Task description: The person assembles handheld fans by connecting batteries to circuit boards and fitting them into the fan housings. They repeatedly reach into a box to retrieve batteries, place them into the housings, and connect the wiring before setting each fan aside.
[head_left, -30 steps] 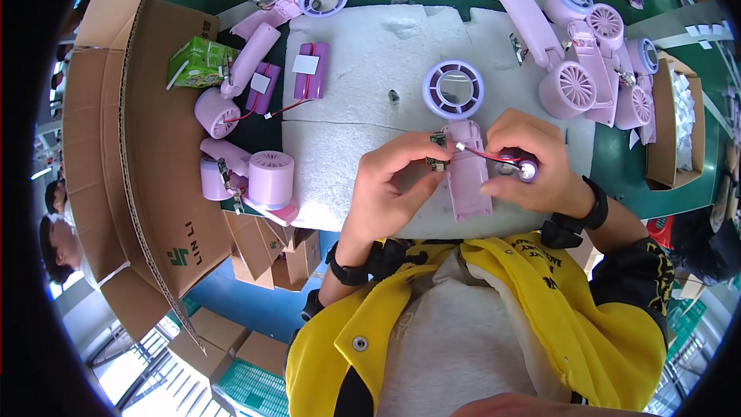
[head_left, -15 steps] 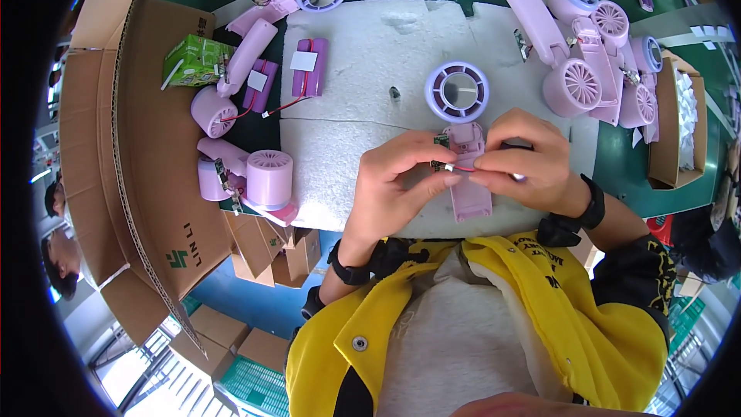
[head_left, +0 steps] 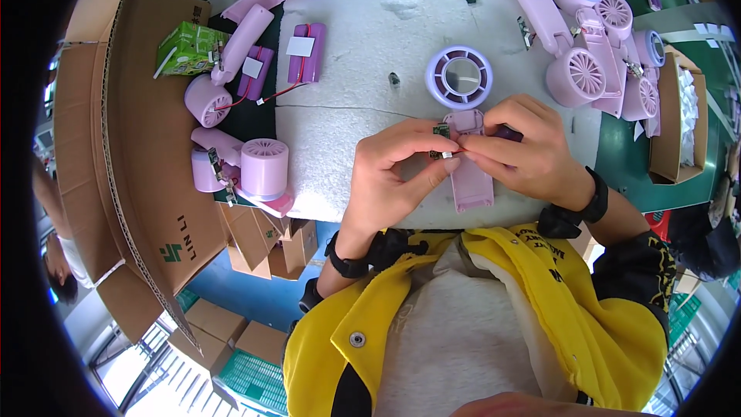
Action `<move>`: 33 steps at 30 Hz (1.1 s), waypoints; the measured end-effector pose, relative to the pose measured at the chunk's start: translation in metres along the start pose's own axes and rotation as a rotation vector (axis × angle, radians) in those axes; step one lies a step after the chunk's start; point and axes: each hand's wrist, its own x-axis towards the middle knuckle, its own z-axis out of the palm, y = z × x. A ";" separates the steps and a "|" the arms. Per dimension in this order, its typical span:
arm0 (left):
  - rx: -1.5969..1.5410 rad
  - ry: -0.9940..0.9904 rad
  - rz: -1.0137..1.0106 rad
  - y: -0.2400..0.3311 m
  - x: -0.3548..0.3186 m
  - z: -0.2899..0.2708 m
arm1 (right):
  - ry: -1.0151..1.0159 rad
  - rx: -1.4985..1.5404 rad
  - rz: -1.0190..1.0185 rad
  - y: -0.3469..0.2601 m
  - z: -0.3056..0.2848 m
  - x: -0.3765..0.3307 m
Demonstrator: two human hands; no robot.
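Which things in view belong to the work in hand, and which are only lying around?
In the work:
circuit board, in the left hand
purple pack, mostly hidden by the right hand
pink handle shell, beneath the hands

Apparently just lying about:
green packet
large cardboard box
green crate
pink fans at left

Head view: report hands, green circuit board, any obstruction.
Left hand pinching small green circuit board. Right hand holding dark purple battery, fingers beside small white plug. Long pink plastic shell beneath hands. Fingers partly cover board; plug seating unclear.
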 end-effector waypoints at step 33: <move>-0.207 0.005 -0.149 0.003 -0.002 -0.005 | 0.017 -0.002 -0.120 0.008 0.000 0.001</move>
